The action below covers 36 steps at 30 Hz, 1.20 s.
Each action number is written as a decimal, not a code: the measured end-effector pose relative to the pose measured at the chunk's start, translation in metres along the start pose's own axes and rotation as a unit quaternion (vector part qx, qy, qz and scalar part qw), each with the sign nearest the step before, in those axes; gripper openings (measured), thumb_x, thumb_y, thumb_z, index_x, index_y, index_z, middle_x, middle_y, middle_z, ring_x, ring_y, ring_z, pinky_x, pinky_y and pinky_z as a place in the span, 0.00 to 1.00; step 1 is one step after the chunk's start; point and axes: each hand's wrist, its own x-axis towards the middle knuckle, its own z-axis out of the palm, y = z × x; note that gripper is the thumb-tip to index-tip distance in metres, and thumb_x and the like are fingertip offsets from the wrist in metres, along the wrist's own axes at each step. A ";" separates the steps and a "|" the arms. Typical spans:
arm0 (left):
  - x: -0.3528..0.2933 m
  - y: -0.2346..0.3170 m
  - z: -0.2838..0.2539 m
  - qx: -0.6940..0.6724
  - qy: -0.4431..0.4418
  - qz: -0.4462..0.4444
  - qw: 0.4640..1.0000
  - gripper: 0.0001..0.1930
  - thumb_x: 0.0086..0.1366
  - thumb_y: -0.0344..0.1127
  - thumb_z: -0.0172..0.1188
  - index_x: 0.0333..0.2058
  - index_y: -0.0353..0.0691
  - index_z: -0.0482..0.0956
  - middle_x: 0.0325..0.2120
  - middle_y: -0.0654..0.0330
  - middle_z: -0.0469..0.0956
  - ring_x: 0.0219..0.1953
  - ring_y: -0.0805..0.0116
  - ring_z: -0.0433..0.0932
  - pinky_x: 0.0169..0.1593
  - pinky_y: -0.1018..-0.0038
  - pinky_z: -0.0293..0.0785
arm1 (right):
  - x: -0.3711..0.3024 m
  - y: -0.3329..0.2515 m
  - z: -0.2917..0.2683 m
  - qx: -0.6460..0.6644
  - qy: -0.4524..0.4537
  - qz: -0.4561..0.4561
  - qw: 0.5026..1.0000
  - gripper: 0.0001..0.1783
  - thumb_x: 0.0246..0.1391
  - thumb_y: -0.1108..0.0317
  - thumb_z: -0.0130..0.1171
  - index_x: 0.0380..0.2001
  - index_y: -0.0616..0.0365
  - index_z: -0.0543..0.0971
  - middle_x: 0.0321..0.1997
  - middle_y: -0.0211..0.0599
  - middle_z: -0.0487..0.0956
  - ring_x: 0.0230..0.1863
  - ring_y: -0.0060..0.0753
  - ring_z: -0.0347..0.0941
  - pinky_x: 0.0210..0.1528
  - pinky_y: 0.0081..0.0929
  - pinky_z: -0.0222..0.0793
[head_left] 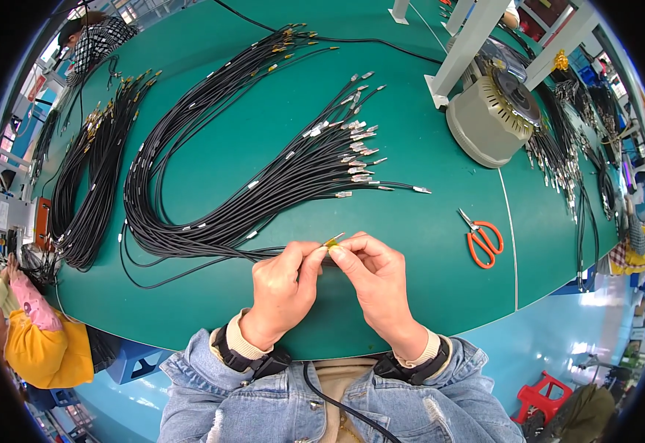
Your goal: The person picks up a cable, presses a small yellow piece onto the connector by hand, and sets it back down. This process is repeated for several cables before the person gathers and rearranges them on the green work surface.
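I wear a faded light-blue denim jacket [212, 391] with metal snap buttons, its cuffs turned back over cream ribbed knit sleeves. A black strap band wraps each wrist, on my left hand [282, 284] and on my right hand [378, 280]. A thin black cable [337, 406] runs down my beige shirt front.

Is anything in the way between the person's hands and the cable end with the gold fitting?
Nothing visible: the left hand and right hand already pinch the gold-tipped cable end between their fingertips, above bare green table.
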 end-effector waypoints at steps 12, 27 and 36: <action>0.000 0.001 -0.001 -0.011 -0.022 -0.025 0.999 0.05 0.64 0.27 0.55 0.29 0.35 0.74 0.12 0.63 0.73 0.13 0.75 0.71 0.17 0.79 0.63 | 0.001 0.002 0.000 -0.011 0.003 0.007 1.000 0.04 0.56 0.75 0.58 0.32 0.64 0.78 0.34 0.29 0.76 0.36 0.18 0.72 0.42 0.18 0.69; 0.013 -0.010 -0.032 -0.244 -0.209 -0.198 0.926 0.12 0.69 0.34 0.49 0.27 0.37 0.74 0.10 0.66 0.69 0.12 0.82 0.64 0.17 0.81 0.58 | 0.006 0.002 0.003 -0.076 -0.005 -0.064 0.995 0.04 0.53 0.76 0.59 0.33 0.65 0.78 0.34 0.33 0.75 0.35 0.22 0.72 0.41 0.20 0.70; 0.019 -0.022 -0.049 -0.384 -0.349 -0.281 0.808 0.17 0.71 0.41 0.44 0.28 0.39 0.74 0.10 0.70 0.67 0.12 0.84 0.57 0.16 0.82 0.52 | 0.008 0.011 -0.003 -0.061 -0.137 -0.096 0.984 0.11 0.55 0.76 0.58 0.42 0.64 0.77 0.35 0.34 0.75 0.35 0.23 0.71 0.42 0.20 0.69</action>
